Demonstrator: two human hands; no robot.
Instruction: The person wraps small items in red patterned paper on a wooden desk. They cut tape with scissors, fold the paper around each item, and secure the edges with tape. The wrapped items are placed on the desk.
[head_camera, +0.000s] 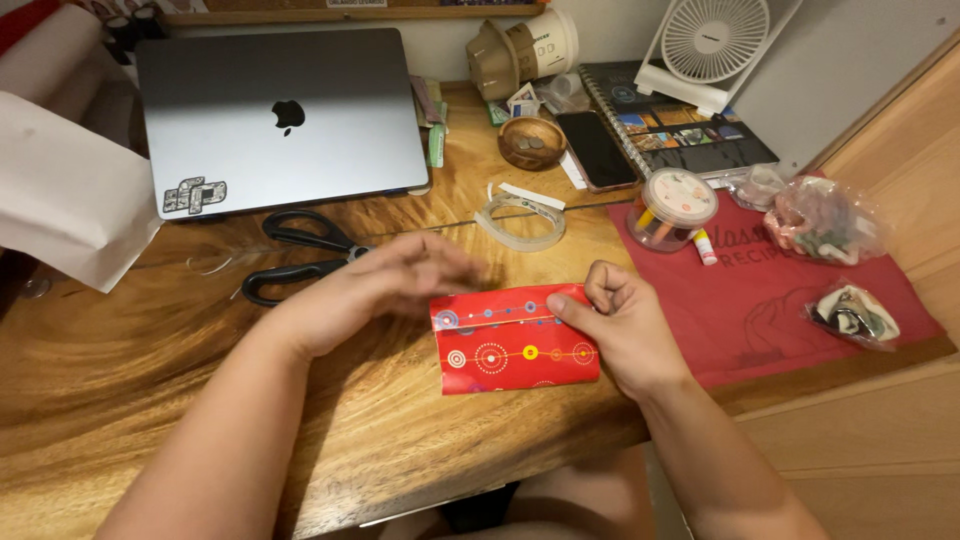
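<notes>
Currently the person is working on a small red wrapped packet (515, 338), patterned with circles and dots, which is lying flat on the wooden desk (150, 400) near its front edge. The right hand (620, 325) is pressing on the packet's right end, thumb and curled fingers pinching the upper right corner of the paper; the grip is closed on the packet. The left hand (385, 285) is hovering just beside the packet's upper left corner, fingers loosely spread and blurred, grasping nothing. Whether its fingertips are touching the paper cannot be told.

Progress, as judged: the paper is already lying folded around its contents, with a fold line running along the top face. No tape is showing on the seam, so sealing appears to be left. The right end is being held down, the left end looks unfinished.

Nearby: black scissors (300, 255) behind the left hand, a tape roll (522, 220) behind the packet, a closed laptop (280, 115) further back.
</notes>
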